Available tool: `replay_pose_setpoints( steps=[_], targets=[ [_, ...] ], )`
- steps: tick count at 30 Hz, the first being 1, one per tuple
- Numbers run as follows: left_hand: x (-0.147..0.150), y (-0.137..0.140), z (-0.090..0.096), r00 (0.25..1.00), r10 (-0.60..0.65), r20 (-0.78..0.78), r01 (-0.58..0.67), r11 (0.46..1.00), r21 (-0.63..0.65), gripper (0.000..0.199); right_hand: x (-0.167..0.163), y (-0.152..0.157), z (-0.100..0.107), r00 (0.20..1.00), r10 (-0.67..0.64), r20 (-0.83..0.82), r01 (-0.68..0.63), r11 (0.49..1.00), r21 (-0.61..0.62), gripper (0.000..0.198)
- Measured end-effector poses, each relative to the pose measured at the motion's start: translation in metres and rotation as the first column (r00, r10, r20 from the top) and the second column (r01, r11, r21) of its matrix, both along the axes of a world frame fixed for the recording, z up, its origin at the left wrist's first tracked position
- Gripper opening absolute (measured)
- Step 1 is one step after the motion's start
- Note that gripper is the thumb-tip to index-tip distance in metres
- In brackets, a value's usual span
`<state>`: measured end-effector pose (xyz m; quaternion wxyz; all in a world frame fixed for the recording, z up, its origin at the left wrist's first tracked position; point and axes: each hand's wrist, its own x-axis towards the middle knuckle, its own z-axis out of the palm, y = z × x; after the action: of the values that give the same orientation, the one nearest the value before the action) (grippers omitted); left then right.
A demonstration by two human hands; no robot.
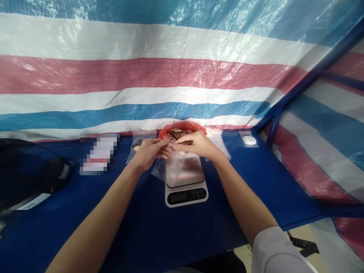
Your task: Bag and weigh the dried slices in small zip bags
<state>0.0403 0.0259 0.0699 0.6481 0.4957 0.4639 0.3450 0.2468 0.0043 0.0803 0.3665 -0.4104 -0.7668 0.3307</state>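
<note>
Above the kitchen scale (186,195), my left hand (150,152) and my right hand (196,144) are close together. Both pinch the top of a clear plastic bag (159,170), which hangs down over the scale's plate and its left side. Whether the bag's mouth is parted is hard to make out. Just behind my hands is a red plastic bag (184,124) holding brown dried slices (178,133). The scale's display looks dark. Part of its plate is covered by the bag and my hands.
Left of the red bag lies a clear bag (144,135) with pale pieces; more clear bags (220,142) lie to the right. A white rounded object (249,140) sits farther right. A blurred-out packet (99,153) and black bag (25,174) occupy the left. Striped sheeting (170,74) borders the blue table (176,235).
</note>
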Motion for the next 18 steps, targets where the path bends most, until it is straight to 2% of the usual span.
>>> replay_pose_setpoints(
  steps=[3, 6, 13, 18],
  targets=[
    [0.0017, -0.0023, 0.0009, 1.000, -0.002, 0.025, 0.002, 1.000, 0.023, 0.039, 0.0021, -0.0011, 0.0000, 0.993, -0.062, -0.103, 0.046, 0.987, -0.152, 0.033],
    [0.0040, -0.0038, 0.0000, 1.000, 0.006, 0.023, -0.007, 0.999, 0.051, 0.039, 0.0024, -0.0017, 0.0008, 0.986, -0.112, -0.121, 0.078, 0.964, -0.255, 0.035],
    [0.0068, -0.0062, -0.0013, 1.000, -0.027, -0.012, 0.029, 0.990, 0.137, 0.043, 0.0015, 0.0007, -0.0002, 0.998, -0.059, -0.024, 0.052, 0.975, -0.216, 0.035],
    [0.0065, -0.0080, 0.0013, 0.996, -0.066, -0.052, 0.075, 0.977, 0.200, 0.039, -0.0009, -0.0023, 0.0017, 1.000, -0.026, -0.011, 0.022, 0.966, -0.256, 0.030]
  ],
)
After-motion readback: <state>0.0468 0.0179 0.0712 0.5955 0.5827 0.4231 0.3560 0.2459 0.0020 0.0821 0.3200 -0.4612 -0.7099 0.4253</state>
